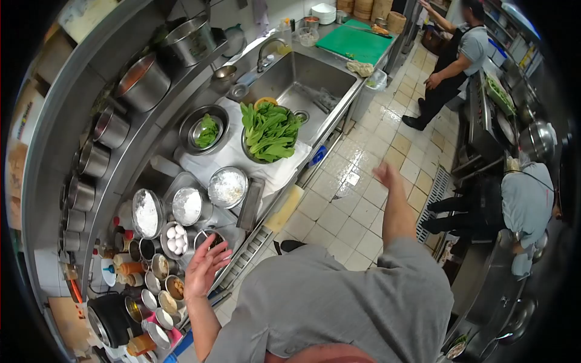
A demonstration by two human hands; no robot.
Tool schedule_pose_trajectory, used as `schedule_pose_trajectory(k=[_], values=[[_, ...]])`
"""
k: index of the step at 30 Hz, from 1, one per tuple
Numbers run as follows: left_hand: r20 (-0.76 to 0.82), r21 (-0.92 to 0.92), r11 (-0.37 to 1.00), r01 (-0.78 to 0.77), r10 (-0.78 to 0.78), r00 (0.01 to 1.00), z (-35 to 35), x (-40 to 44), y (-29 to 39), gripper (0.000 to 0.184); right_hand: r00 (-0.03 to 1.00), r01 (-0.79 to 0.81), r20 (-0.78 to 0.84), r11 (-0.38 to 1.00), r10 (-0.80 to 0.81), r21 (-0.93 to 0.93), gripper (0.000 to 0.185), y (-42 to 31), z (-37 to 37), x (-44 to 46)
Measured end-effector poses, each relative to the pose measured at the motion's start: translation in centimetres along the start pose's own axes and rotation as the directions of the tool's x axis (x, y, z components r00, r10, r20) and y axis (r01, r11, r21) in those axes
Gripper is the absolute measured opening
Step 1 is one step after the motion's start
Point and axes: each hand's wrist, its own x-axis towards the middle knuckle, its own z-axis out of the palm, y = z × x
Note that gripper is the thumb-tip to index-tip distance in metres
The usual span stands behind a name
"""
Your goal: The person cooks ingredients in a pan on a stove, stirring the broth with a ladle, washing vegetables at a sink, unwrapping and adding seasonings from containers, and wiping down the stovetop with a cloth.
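Note:
My left hand point(204, 266) is open, its fingers spread, above the edge of the counter. Below its fingertips is a small dark-filled container point(209, 238), partly hidden. Close by sits a metal bowl of white eggs point(177, 239). Bowls of white powder point(187, 205) stand just beyond. My right hand point(387, 174) hangs over the aisle, away from any object, with fingers loosely apart and nothing visible in it. Leafy greens point(270, 131) heap over a bowl beside the sink, and a smaller bowl holds more greens point(206, 132).
A steel sink point(321, 75) and green cutting board point(353, 42) lie farther along the counter. Pots point(143, 83) line the shelf; seasoning containers point(149, 298) crowd the lower left. Two co-workers point(463, 60) stand by the stoves across the tiled floor point(363, 193).

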Motion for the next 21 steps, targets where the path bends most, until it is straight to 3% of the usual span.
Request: schedule_pose_trajectory(k=[1,2,3,4,5,6,7,9,10,11,12,13,16,17,19,20,21], values=[[-0.02,-0.008,1.0,-0.024,0.024,1.0,-0.3,-1.3,-0.2,0.06,0.998,0.027,-0.051,0.997,-0.031,-0.066,0.055,-3.8,3.2,3.3],[-0.028,-0.035,0.998,-0.059,0.058,0.998,-0.7,-2.7,-0.5,0.061,0.973,0.115,-0.158,0.943,-0.171,-0.312,0.056,-6.5,9.0,0.3],[-0.043,-0.038,0.997,-0.064,0.063,0.997,-0.9,-4.1,-1.0,0.061,0.979,0.099,-0.104,0.849,-0.177,-0.519,0.057,-7.6,12.3,0.4],[-0.109,-0.045,0.994,-0.098,0.093,0.99,-1.2,-5.7,-1.5,0.061,0.983,0.098,-0.04,0.706,-0.177,-0.702,0.059,-8.1,15.0,0.6],[-0.188,-0.056,0.989,-0.133,0.121,0.975,-1.3,-7.5,-2.1,0.06,0.998,0.031,0.003,0.488,-0.059,-0.872,0.053,-7.0,16.4,1.2],[-0.268,-0.065,0.976,-0.207,0.183,0.946,-1.4,-9.3,-3.1,0.038,0.997,0.014,0.029,0.206,0.067,-0.978,0.048,-4.7,17.5,5.2],[-0.356,-0.082,0.963,-0.255,0.211,0.91,-1.7,-11.0,-4.5,0.038,0.972,0.172,0.178,0.054,0.155,-0.984,0.043,0.2,16.6,6.9],[-0.365,-0.143,0.861,-0.488,0.413,0.834,-2.9,-15.3,-7.9,0.014,0.798,0.316,0.351,0.155,0.49,-0.936,0.033,12.7,14.3,9.3],[-0.467,-0.167,0.851,-0.498,0.376,0.8,-2.7,-17.9,-9.2,0.012,0.554,0.008,0.308,0.365,0.773,-0.931,0.029,17.5,9.5,14.9],[-0.573,-0.204,0.829,-0.521,0.33,0.75,-2.6,-20.6,-10.6,0.015,0.621,0.398,0.247,-0.028,0.744,-0.917,0.029,21.9,12.7,6.0],[-0.61,-0.239,0.786,-0.57,0.335,0.718,-2.6,-23.5,-12.8,0.012,0.602,0.541,0.229,-0.18,0.765,-0.821,0.029,25.6,14.9,-0.2],[-0.714,-0.282,0.774,-0.567,0.225,0.663,-2.2,-26.3,-14.8,0.015,0.548,0.646,0.212,-0.25,0.809,-0.721,0.029,29.1,16.7,-4.7],[-0.799,-0.356,0.583,-0.73,0.214,0.561,-0.6,-35.0,-22.5,0.032,0.375,0.83,0.073,-0.3,0.924,-0.471,0.031,38.4,19.8,-16.8],[-0.883,-0.284,0.511,-0.812,0.191,0.429,1.2,-37.2,-25.9,0.032,0.323,0.873,0.02,-0.289,0.946,-0.393,0.031,41.3,20.3,-20.7],[-0.961,-0.275,0.544,-0.792,-0.15,0.231,2.5,-42.5,-31.6,0.032,0.251,0.931,-0.062,-0.258,0.966,-0.259,0.032,47.5,22.0,-29.8],[-0.972,-0.229,0.509,-0.83,-0.166,0.166,3.2,-45.4,-35.2,0.032,0.214,0.953,-0.098,-0.229,0.972,-0.198,0.033,50.8,22.4,-34.5],[-0.941,-0.175,0.445,-0.878,-0.338,0.016,4.0,-47.3,-39.7,0.031,0.18,0.97,-0.129,-0.198,0.975,-0.139,0.033,53.3,22.2,-38.7]])
